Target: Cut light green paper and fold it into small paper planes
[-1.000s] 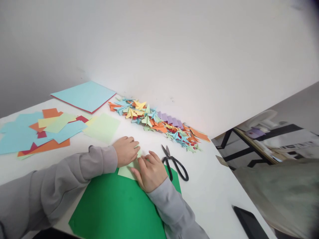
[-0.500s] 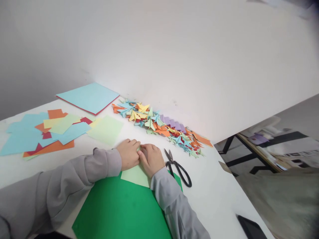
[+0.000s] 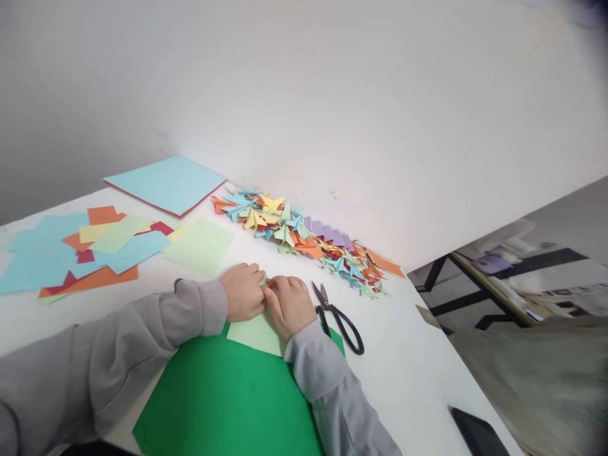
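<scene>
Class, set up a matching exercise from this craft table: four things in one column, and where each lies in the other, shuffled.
Things:
1 scissors
2 pale green sheet
3 folded paper shapes
4 light blue sheet

Places:
A along the wall
B far left corner of the table
C just right of the right hand
D under both hands, on the big green sheet

Pairs: 1-C, 2-D, 3-A, 4-B

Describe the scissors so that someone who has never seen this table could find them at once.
On the white table, find the big dark green sheet at the near edge. Just off its far right corner, beside the right hand, lie the scissors. They are the only black tool with loop handles among all the coloured paper.
</scene>
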A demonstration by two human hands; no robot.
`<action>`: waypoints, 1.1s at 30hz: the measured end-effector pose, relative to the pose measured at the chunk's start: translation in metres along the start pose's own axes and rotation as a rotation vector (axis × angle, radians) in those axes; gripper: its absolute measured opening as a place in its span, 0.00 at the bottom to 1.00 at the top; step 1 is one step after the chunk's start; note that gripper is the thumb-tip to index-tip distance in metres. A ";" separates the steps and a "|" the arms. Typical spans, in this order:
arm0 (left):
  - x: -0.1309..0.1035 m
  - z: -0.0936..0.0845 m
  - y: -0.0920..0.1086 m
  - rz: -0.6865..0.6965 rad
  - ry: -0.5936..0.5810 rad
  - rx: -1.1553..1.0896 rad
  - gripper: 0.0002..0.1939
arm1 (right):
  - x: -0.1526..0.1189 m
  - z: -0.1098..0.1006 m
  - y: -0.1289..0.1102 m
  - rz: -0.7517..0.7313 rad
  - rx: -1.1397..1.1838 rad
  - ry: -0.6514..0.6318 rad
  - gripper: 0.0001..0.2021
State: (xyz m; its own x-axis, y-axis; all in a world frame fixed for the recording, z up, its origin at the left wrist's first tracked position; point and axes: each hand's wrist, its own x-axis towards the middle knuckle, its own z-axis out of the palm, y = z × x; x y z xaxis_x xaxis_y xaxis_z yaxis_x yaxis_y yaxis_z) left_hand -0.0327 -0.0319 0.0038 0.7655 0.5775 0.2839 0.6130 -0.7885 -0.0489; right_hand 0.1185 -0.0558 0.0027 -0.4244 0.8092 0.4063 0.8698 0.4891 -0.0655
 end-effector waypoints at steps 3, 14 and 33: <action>-0.001 -0.002 -0.002 0.002 0.019 -0.028 0.15 | -0.001 0.000 0.000 0.001 -0.011 -0.010 0.16; 0.002 -0.011 0.000 -0.053 -0.058 -0.060 0.17 | -0.007 -0.004 -0.001 -0.048 -0.015 -0.048 0.14; 0.001 0.000 -0.004 -0.044 -0.013 -0.099 0.30 | -0.013 -0.002 0.008 0.013 0.034 0.193 0.10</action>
State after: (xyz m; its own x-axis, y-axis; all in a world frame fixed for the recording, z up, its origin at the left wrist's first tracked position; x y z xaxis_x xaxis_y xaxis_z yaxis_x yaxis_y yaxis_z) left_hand -0.0348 -0.0285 0.0043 0.7412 0.6139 0.2715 0.6240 -0.7793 0.0583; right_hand 0.1316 -0.0632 -0.0011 -0.3539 0.7399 0.5721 0.8645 0.4922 -0.1017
